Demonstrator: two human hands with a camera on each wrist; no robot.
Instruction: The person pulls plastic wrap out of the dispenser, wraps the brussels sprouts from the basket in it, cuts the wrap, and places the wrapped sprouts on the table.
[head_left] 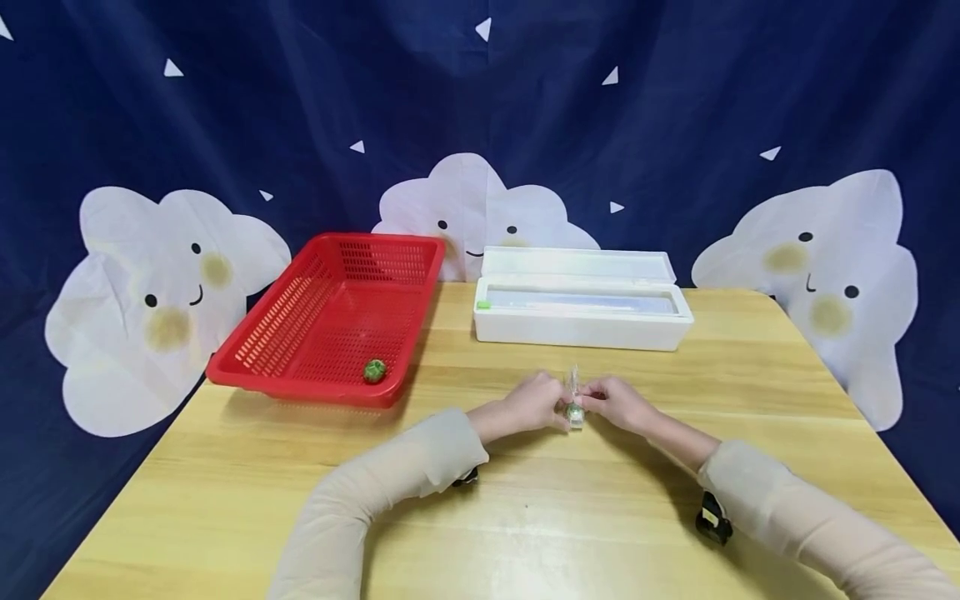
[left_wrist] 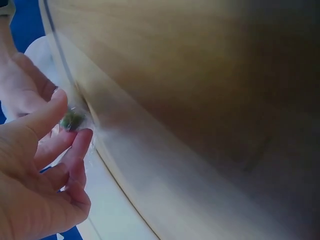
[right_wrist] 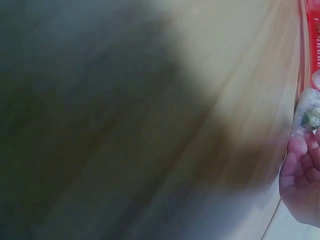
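Just right of the table's middle, a small round green vegetable (head_left: 574,415), Brussels-sprout-like, is wrapped in clear plastic film (head_left: 574,379). The film rises in a crumpled tuft above it. From the left, my left hand (head_left: 536,404) pinches the wrapped vegetable between thumb and fingers; the left wrist view shows the green vegetable (left_wrist: 72,120) by the fingertips. My right hand (head_left: 618,404) pinches the film from the other side. In the right wrist view the right hand (right_wrist: 302,175) is partly cut off by the frame's edge.
A red plastic basket (head_left: 300,387) stands at the left back, with one similar green vegetable (head_left: 374,371) inside. Behind my hands is a long white box (head_left: 577,329) with its lid (head_left: 577,265) raised and a green piece (head_left: 483,305) at its left end.
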